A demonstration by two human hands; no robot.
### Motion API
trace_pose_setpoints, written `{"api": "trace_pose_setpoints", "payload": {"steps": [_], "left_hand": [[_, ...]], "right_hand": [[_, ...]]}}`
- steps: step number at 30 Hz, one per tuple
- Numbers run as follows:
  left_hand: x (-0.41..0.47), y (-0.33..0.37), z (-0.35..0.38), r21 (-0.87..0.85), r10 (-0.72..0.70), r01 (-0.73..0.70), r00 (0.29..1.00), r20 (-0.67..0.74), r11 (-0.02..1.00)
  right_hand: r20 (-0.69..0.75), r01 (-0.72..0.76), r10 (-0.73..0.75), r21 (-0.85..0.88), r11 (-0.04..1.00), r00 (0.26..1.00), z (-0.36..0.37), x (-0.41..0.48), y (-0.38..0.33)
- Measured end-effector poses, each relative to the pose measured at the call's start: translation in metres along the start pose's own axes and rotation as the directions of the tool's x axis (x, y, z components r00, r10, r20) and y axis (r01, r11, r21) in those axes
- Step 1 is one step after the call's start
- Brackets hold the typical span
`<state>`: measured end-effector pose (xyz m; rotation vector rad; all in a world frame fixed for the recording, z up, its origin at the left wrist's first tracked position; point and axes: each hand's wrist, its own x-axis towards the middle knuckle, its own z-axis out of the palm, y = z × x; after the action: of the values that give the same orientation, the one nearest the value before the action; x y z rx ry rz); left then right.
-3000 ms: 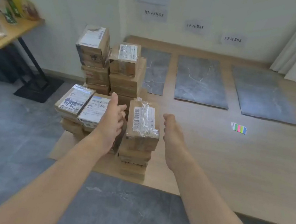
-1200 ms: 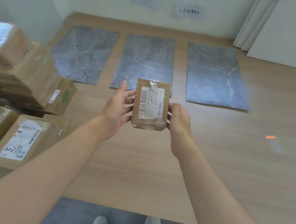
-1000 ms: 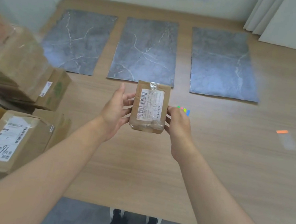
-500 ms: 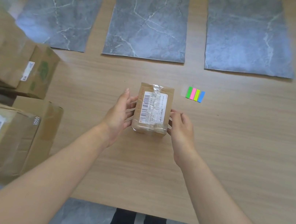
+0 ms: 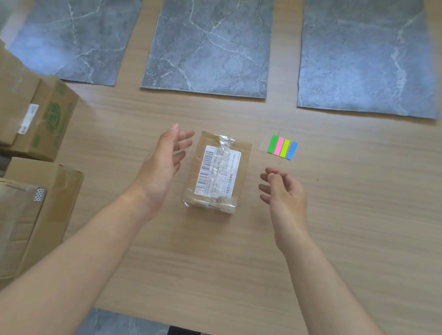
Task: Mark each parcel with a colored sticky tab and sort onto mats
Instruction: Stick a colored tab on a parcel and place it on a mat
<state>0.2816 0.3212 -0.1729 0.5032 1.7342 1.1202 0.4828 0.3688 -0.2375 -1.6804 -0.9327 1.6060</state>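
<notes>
While the parcel lies label-up on the floor, presumably freeing hands for tabbing, the left hand (fingers spread) and right hand (loosely curled, near the sticky tabs) hold nothing.

Parcel-sorting room: labelled cardboard cartons stacked at left, three grey marble-pattern mats laid side by side on the wood-look floor.

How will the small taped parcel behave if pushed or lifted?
The small parcel lies flat on its broad face, so it will likely slide, not tip or roll. Its cardboard probably stays stiff when lifted. The glossy tape wrap may feel slick to grip.
</notes>
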Motion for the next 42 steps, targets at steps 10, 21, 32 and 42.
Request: {"api": "trace_pose_setpoints", "payload": {"steps": [10, 21, 32, 42], "left_hand": [[0.014, 0.035, 0.110, -0.093, 0.064, -0.047, 0.982, 0.180, 0.995], [0.096, 0.023, 0.186, 0.260, -0.243, 0.202, 0.961, 0.135, 0.944], [0.097, 0.029, 0.184, 0.206, -0.374, 0.349, 0.923, 0.094, 0.914], [0.094, 0.025, 0.186, 0.132, -0.388, 0.373, 0.913, 0.122, 0.919]], "right_hand": [[0.015, 0.390, -0.434, -0.466, 0.794, 0.901, -0.043, 0.081, -0.016], [0.404, 0.637, -0.501, -0.585, 0.502, 0.765, -0.030, 0.174, -0.013], [0.488, 0.659, -0.450, -0.628, 0.414, 0.748, -0.031, 0.183, -0.027], [0.575, 0.760, -0.521, -0.593, 0.266, 0.630, -0.042, 0.182, -0.015]]}}
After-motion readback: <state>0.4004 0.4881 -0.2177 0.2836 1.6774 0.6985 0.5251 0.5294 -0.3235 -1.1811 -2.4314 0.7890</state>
